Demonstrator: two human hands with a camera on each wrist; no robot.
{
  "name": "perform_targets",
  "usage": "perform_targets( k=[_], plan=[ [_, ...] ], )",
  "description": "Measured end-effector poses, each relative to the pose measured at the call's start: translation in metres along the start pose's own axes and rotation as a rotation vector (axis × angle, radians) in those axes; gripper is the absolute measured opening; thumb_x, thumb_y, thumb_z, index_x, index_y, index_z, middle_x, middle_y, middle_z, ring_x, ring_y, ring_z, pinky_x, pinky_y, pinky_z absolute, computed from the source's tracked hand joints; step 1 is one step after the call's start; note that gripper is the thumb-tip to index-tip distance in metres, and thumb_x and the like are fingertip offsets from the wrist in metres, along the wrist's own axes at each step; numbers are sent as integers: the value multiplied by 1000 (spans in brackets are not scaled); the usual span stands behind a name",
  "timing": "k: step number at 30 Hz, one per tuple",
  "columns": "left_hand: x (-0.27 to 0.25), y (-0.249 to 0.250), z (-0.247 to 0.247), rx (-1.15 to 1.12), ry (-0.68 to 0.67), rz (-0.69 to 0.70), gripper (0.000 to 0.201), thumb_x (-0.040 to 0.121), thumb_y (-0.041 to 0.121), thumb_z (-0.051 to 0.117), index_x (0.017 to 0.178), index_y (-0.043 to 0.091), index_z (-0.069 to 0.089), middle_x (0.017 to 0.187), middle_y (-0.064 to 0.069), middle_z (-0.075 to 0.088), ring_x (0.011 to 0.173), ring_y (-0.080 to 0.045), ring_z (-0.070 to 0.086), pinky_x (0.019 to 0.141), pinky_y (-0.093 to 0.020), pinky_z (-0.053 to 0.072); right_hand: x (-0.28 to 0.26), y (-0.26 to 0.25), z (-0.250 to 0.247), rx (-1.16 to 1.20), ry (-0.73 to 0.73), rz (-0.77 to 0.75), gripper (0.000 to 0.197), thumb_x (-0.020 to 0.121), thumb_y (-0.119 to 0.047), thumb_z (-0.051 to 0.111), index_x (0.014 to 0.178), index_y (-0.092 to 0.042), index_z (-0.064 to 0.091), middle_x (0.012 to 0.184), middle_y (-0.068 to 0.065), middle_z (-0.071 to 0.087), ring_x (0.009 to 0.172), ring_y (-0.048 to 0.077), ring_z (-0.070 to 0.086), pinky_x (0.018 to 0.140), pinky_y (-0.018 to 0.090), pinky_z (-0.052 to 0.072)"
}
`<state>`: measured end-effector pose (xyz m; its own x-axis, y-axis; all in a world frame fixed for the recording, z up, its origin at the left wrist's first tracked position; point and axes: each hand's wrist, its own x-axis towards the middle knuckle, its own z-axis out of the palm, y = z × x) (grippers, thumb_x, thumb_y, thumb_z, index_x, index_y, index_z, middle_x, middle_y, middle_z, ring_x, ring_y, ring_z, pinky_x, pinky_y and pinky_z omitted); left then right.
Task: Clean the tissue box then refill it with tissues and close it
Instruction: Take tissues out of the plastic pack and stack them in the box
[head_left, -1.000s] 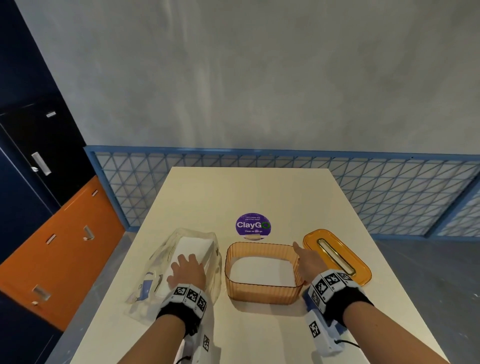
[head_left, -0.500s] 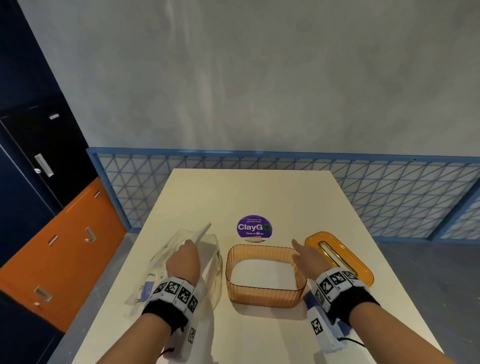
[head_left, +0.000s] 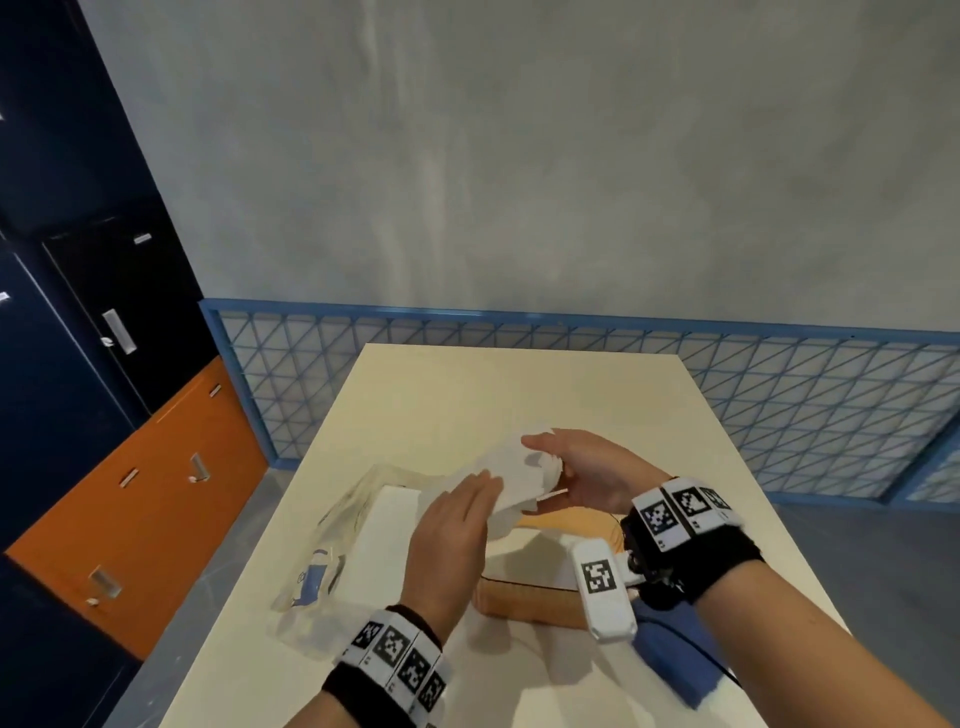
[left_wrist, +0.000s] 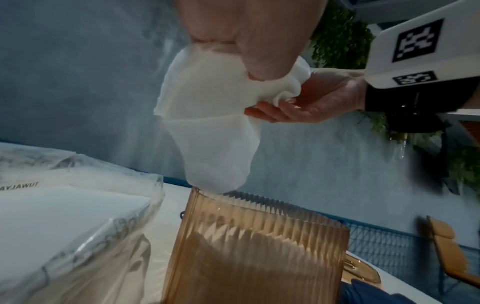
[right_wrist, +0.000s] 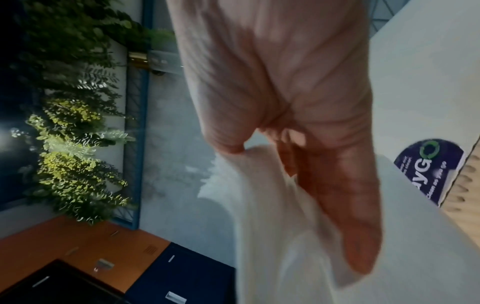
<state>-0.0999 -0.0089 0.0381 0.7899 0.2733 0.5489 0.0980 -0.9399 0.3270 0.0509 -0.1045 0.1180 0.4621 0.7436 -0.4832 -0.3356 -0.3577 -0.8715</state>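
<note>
A crumpled white tissue (head_left: 514, 478) hangs in the air between both hands, above the ribbed orange tissue box (head_left: 524, 597). My left hand (head_left: 452, 535) lies over its near side with fingers straight, and in the left wrist view the thumb pinches the tissue (left_wrist: 213, 131) against them. My right hand (head_left: 587, 473) cups the far side, palm turned in, fingers curled round the bunched end. The tissue's lower tip hangs just over the rim of the box (left_wrist: 254, 246). The open clear tissue pack (head_left: 384, 530) lies to the left of the box. My hands hide the lid.
A blue cloth (head_left: 670, 649) lies by the box at the right front of the cream table (head_left: 519, 395). The purple ClayGo sticker (right_wrist: 428, 166) shows beyond the box. A blue mesh railing (head_left: 779, 395) runs behind the table, with orange and dark cabinets on the left.
My left hand pulled a tissue out of the pack and lifted it to the right. My right hand left the box's rim and rose to take hold of the tissue's other end.
</note>
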Motion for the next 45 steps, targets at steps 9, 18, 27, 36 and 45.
perform_targets(
  k=[9, 18, 27, 36, 45],
  plan=[
    [31, -2, -25, -618, 215, -608, 18, 96, 2, 38, 90, 12, 53, 74, 2, 54, 67, -12, 50, 53, -8, 38, 4, 24, -24, -31, 354, 64, 39, 97, -46, 35, 119, -18, 53, 104, 5, 57, 94, 23, 51, 77, 37, 44],
    [34, -6, -38, -761, 176, -657, 16, 98, 4, 36, 97, 13, 50, 82, 9, 54, 73, -4, 50, 49, 2, 38, 9, 40, -29, 67, 239, -54, 43, 88, -3, 48, 129, -16, 46, 107, 10, 58, 97, 24, 55, 78, 40, 44],
    [16, 1, -10, -365, 65, -434, 39, 97, 11, 39, 133, 24, 47, 119, 5, 63, 100, -13, 61, 76, -11, 43, -10, 23, 16, 16, 142, -148, 34, 97, -31, 48, 117, -4, 53, 112, 18, 65, 94, 29, 67, 81, 40, 56],
    [12, 8, 10, -243, -77, -37, 42, 92, 53, 37, 134, 46, 35, 150, 3, 35, 141, -14, 31, 112, -34, 31, -10, 16, 9, 211, 251, -200, 37, 95, -13, 51, 129, 2, 48, 118, 21, 62, 103, 35, 62, 73, 41, 59],
    [35, -23, 25, -1686, -77, -1127, 54, 88, 30, 59, 137, 17, 41, 133, -14, 56, 116, -32, 56, 70, -34, 55, -16, 34, -12, 439, 161, -253, 16, 96, -6, 48, 104, -10, 60, 90, 7, 75, 83, 22, 71, 72, 40, 60]
  ],
)
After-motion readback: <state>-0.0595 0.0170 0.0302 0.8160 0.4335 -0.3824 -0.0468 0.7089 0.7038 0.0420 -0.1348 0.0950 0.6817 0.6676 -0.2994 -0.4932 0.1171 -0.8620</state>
